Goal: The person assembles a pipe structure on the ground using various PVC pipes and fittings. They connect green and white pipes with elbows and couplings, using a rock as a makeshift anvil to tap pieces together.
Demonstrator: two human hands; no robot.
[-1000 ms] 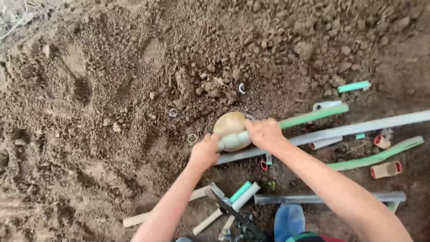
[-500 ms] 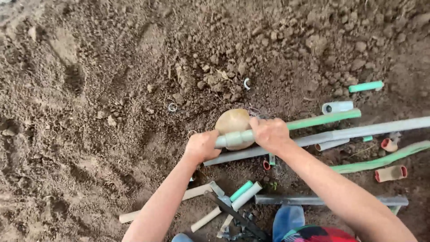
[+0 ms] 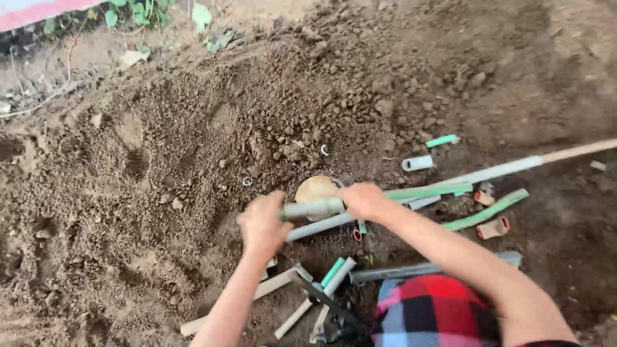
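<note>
two bare hands over loose brown soil [image 3: 193, 167], both on one short grey pipe piece [image 3: 313, 209] held level just above the ground. left hand [image 3: 262, 226] at the left end of the piece, fingers curled shut round it, a bit blurred so exact grip hard to tell. right hand [image 3: 364, 200] at the right end, fingers wrapped closed over the join with a green pipe [image 3: 429, 191] running off to the right. round tan stone [image 3: 315, 188] right behind the grey pipe piece, touching or nearly touching, cannot tell which. long grey-white pipe [image 3: 495, 172] slanting from below the hands up to the right edge, far end tan. short white pipe offcut [image 3: 418, 163] lying on the dirt above the long pipe, small teal offcut [image 3: 441, 141] further up beside it. curved green strip [image 3: 486, 211] to the right of the hands, reddish clay-coloured bit [image 3: 493, 227] just below it. near the bottom, scattered pale offcuts [image 3: 286, 280] and a teal stub [image 3: 333, 272], plus a dark grey pipe [image 3: 411, 270] lying flat. red, black and blue checked cloth [image 3: 430, 311] at bottom centre, under the right forearm. small white rings [image 3: 247, 181] on the soil left of the stone. green leaves [image 3: 144, 11] at top left edge.
</note>
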